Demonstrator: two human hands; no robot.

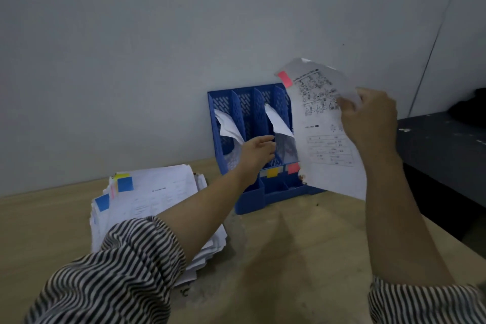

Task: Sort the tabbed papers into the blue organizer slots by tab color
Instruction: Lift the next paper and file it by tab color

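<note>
A blue organizer (238, 105) with upright slots stands against the wall. Curled white sheets stick out of two slots, and a yellow label (272, 172) and a red label (293, 168) mark its front. My right hand (369, 119) grips a printed sheet (326, 144) with a red tab (285, 79) at its top corner, held upright just right of the organizer. My left hand (259, 151) reaches into the organizer's middle, fingers on the sheets there. A thick pile of tabbed papers (147, 200) with blue and yellow tabs lies to the left.
The wooden table (289, 258) runs to a pale wall behind. A dark bench or shelf (441, 150) stands at the right, close to the held sheet. My striped sleeves fill the lower corners.
</note>
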